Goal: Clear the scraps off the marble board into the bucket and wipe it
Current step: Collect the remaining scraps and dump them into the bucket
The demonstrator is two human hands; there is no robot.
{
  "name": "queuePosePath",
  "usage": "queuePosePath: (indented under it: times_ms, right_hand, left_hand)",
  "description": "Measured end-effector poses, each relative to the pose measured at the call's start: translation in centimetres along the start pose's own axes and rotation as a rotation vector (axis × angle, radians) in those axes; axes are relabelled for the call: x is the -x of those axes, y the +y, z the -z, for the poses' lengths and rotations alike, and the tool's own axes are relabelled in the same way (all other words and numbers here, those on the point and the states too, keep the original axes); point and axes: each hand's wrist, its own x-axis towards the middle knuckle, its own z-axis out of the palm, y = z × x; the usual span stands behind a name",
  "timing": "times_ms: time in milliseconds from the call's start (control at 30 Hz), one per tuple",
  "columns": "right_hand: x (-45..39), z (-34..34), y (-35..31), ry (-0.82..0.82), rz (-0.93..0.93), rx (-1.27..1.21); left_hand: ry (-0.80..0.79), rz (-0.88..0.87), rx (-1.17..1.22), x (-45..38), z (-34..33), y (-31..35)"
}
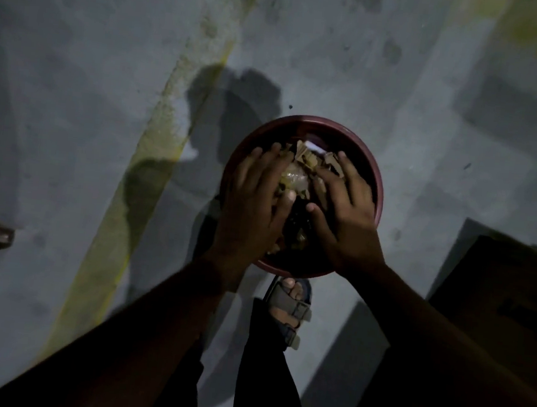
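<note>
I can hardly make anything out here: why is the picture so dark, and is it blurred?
Head view: dim light, arms nearly black; the left hand and right hand over the bucket are motion-blurred; scraps catch some light; a hard shadow falls on the floor; edges bend, wide-angle.

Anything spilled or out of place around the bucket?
No scraps show on the floor around the bucket. Only oddity: a yellowish streak crosses the floor to its left.
</note>
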Motion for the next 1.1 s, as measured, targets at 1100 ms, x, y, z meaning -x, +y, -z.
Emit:
queuePosePath:
  times_ms: [1100]
  right_hand:
    - [0.0, 2.1, -3.8, -0.147, -0.004, 0.29]
  left_hand:
    - [-0.279, -0.088, -0.468, 0.6, 4.0, 2.8]
